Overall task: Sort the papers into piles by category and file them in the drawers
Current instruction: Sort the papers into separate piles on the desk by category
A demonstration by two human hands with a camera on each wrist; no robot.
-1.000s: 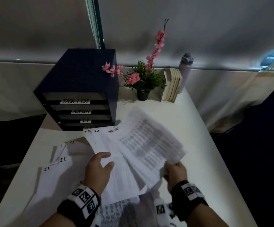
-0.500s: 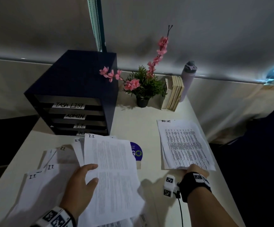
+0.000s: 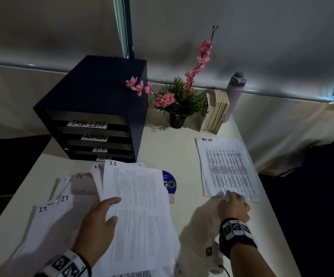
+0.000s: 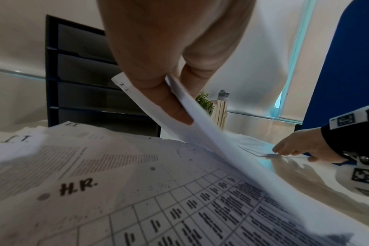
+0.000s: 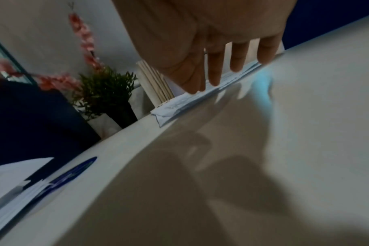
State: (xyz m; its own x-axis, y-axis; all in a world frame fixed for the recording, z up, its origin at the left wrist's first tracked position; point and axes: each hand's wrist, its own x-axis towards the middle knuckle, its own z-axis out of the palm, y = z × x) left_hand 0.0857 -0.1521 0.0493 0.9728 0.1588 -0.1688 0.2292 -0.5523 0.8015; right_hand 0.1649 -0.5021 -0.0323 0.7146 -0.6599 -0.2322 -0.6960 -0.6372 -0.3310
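My left hand (image 3: 110, 210) grips a bundle of printed sheets marked I.T. (image 3: 138, 206), thumb on top and fingers underneath (image 4: 158, 93), lifted off the table. Beneath it lie loose I.T. sheets (image 3: 48, 216) and a gridded sheet marked H.R. (image 4: 78, 186). On the right, a small pile headed task list (image 3: 228, 168) lies flat. My right hand (image 3: 227, 197) touches that pile's near edge with straight fingers (image 5: 215, 71). The dark drawer unit (image 3: 94, 92) stands at the back left, with slots labelled TASK LIST, ADMIN, I.T. and H.R.
A potted plant with pink flowers (image 3: 179, 104), upright books (image 3: 216, 110) and a grey bottle (image 3: 235, 92) line the back edge. A round blue sticker (image 3: 170, 183) sits between the two paper groups. The table's right edge (image 3: 272, 212) runs just beyond the task list pile.
My right hand has carried the task list sheets away from the bundle to the right and laid them flat; it now only touches their near edge. The left hand keeps its bundle.
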